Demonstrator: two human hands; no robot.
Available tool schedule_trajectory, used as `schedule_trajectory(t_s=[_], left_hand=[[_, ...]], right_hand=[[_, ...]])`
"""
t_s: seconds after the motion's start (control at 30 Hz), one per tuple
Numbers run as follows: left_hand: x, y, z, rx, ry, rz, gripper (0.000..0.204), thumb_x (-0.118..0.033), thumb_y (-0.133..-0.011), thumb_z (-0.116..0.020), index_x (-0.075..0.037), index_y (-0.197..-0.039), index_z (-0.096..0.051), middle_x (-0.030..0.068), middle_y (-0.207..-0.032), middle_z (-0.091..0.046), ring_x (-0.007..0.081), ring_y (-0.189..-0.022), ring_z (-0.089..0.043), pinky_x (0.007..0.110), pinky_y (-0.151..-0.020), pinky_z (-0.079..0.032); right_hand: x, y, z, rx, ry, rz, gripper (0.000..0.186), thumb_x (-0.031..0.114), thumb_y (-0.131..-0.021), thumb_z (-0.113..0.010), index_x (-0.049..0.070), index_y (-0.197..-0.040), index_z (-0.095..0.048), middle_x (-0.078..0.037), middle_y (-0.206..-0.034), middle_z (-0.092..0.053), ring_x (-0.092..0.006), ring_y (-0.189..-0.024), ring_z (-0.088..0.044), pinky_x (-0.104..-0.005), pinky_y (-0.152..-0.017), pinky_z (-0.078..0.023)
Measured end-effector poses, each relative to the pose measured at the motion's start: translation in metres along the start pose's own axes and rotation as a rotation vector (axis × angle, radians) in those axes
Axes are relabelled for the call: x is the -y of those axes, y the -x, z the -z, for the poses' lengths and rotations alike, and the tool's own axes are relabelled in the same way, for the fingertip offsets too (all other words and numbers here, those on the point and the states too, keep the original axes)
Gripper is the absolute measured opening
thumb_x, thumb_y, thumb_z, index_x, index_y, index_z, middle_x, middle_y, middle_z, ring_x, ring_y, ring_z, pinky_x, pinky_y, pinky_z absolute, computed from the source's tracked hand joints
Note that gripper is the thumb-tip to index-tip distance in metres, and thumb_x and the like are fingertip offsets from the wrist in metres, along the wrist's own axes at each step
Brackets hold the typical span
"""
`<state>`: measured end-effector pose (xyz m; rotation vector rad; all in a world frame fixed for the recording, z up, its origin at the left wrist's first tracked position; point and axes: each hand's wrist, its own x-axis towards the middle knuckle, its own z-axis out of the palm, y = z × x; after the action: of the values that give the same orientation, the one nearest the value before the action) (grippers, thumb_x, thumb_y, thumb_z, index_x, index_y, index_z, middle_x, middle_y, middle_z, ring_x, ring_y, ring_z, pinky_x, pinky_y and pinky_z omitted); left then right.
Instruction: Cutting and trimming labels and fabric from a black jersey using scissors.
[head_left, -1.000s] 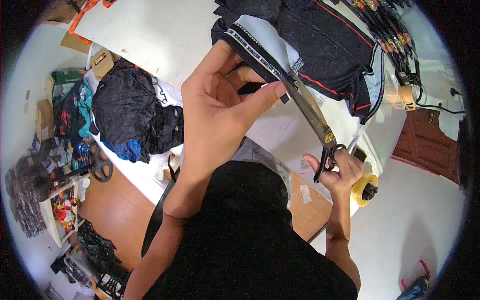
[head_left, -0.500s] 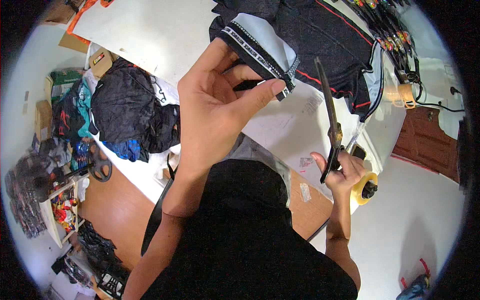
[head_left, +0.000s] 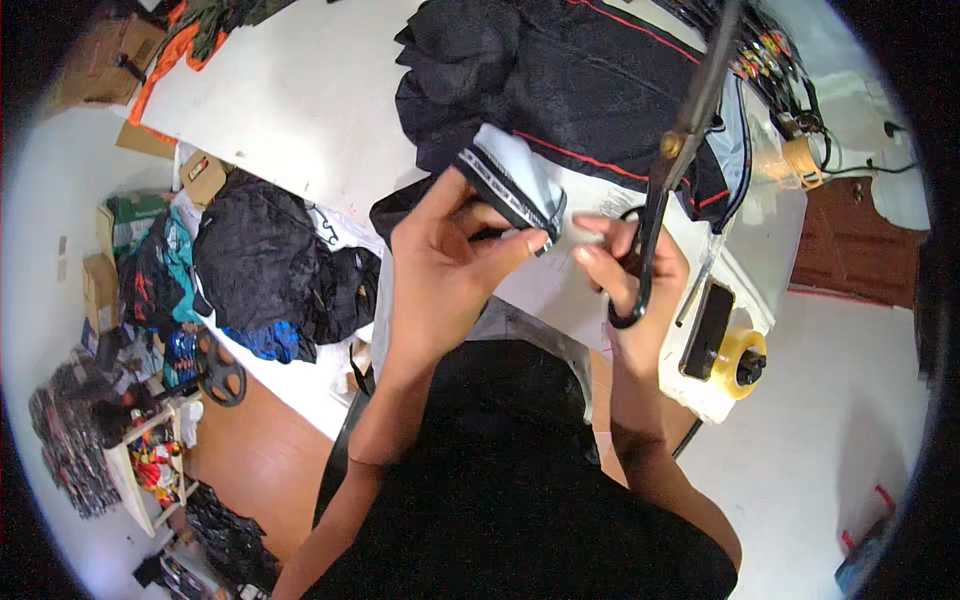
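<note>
My left hand [head_left: 445,268] pinches the edge of a folded piece of cloth [head_left: 525,172], pale grey inside with a black lettered band along its rim. This piece appears joined to the black garment [head_left: 600,95] with red piping spread on the table behind it. Close on the right, my right hand [head_left: 645,285] carries a pair of dark scissors [head_left: 690,125], a handle loop around its fingers. The blades point up and away from the cloth. Its thumb and forefinger reach toward the pinched edge, slightly blurred, with a small gap between the two hands.
The white table [head_left: 300,90] stretches across the far side. On its right lie a black phone [head_left: 708,330] and a yellow tape roll [head_left: 737,365]. Heaped dark clothes [head_left: 270,260] lie to the left, beside a cardboard box [head_left: 100,290]. Black cords hang at the far right.
My right hand has moved up and left with the scissors, close to the pinched cloth. My left hand has lowered slightly with the cloth. The view has shifted, baring the phone.
</note>
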<state>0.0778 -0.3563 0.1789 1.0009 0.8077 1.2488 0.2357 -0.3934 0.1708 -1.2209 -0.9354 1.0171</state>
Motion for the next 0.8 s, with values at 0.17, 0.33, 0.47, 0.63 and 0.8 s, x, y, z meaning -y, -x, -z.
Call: schedule_trajectory(t_s=[0.17, 0.33, 0.47, 0.63, 0.8], left_hand=[[0.007, 0.007, 0.0, 0.001, -0.021, 0.071, 0.052, 0.013, -0.072, -0.068, 0.008, -0.12, -0.049, 0.0082, -0.1, -0.061, 0.0107, -0.088, -0.06, 0.022, -0.073, -0.05], [0.007, 0.002, 0.005, -0.035, 0.092, 0.073, 0.053, 0.015, -0.071, -0.067, 0.007, -0.12, -0.049, 0.0107, -0.108, -0.059, 0.0145, -0.091, -0.06, 0.026, -0.076, -0.05], [0.012, 0.001, 0.002, -0.039, 0.168, 0.023, 0.053, 0.016, -0.07, -0.066, 0.007, -0.12, -0.05, 0.0117, -0.108, -0.059, 0.0161, -0.093, -0.06, 0.028, -0.08, -0.049], [0.014, 0.006, -0.002, -0.04, 0.113, 0.024, 0.053, 0.016, -0.07, -0.066, 0.006, -0.119, -0.05, 0.0126, -0.109, -0.059, 0.0166, -0.092, -0.06, 0.029, -0.081, -0.05], [0.017, 0.006, -0.003, -0.035, 0.128, 0.048, 0.053, 0.017, -0.07, -0.064, 0.007, -0.119, -0.049, 0.0146, -0.109, -0.059, 0.0185, -0.093, -0.06, 0.029, -0.077, -0.052]], right_hand=[[-0.005, -0.005, -0.019, 0.006, -0.13, 0.073, 0.028, -0.008, -0.072, -0.07, 0.005, -0.071, -0.045, -0.018, -0.083, -0.067, -0.0159, -0.076, -0.065, -0.0254, -0.067, -0.051], [-0.003, 0.0, -0.002, -0.045, -0.01, -0.058, 0.029, -0.006, -0.074, -0.07, 0.006, -0.07, -0.044, -0.016, -0.079, -0.067, -0.0106, -0.061, -0.061, -0.0197, -0.051, -0.047], [0.005, 0.01, -0.007, -0.037, -0.115, -0.096, 0.033, -0.005, -0.072, -0.073, 0.007, -0.069, -0.042, -0.017, -0.08, -0.067, -0.0078, -0.052, -0.057, -0.0173, -0.043, -0.043], [0.001, 0.007, -0.017, 0.002, -0.126, -0.029, 0.031, -0.005, -0.073, -0.072, 0.005, -0.071, -0.043, -0.018, -0.082, -0.067, -0.0046, -0.047, -0.053, -0.0159, -0.039, -0.039], [-0.005, 0.008, -0.011, -0.018, -0.149, -0.022, 0.03, -0.004, -0.075, -0.071, 0.006, -0.07, -0.043, -0.016, -0.078, -0.067, -0.0033, -0.043, -0.049, -0.0159, -0.037, -0.037]])
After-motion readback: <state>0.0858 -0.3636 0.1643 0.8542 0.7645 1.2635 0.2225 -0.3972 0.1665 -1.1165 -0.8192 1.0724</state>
